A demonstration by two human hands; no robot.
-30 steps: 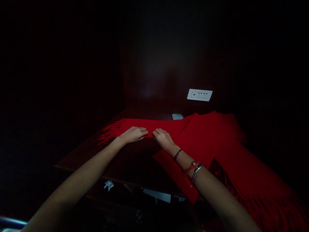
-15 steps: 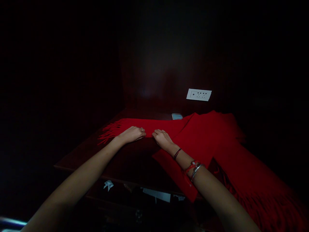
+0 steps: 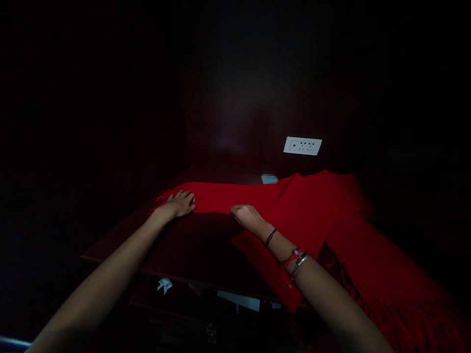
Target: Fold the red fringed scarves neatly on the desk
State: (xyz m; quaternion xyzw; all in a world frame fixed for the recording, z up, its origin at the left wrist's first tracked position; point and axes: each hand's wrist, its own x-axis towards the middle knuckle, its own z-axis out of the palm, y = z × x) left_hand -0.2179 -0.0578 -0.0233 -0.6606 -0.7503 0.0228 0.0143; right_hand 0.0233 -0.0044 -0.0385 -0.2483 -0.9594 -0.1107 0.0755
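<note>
A red fringed scarf (image 3: 217, 196) lies across a dark wooden surface, its narrow folded part stretching left and wider layers spreading to the right. My left hand (image 3: 182, 203) rests on the narrow part near the left fringe, fingers spread over the cloth. At the front edge of the same strip, my right hand (image 3: 246, 215) is closed with its fingers curled on the scarf. Bracelets circle my right wrist. A fringed end hangs at the lower right.
The dark tabletop (image 3: 176, 245) has an open shelf or drawer below, holding white papers (image 3: 241, 300) and a crumpled white piece (image 3: 165, 285). A small pale item (image 3: 270, 179) lies behind the scarf. A white socket plate (image 3: 302, 145) is on the back wall.
My left hand has slid left along the scarf towards the fringe, and its fingers have spread. My right hand has shifted slightly down, its fingers more curled.
</note>
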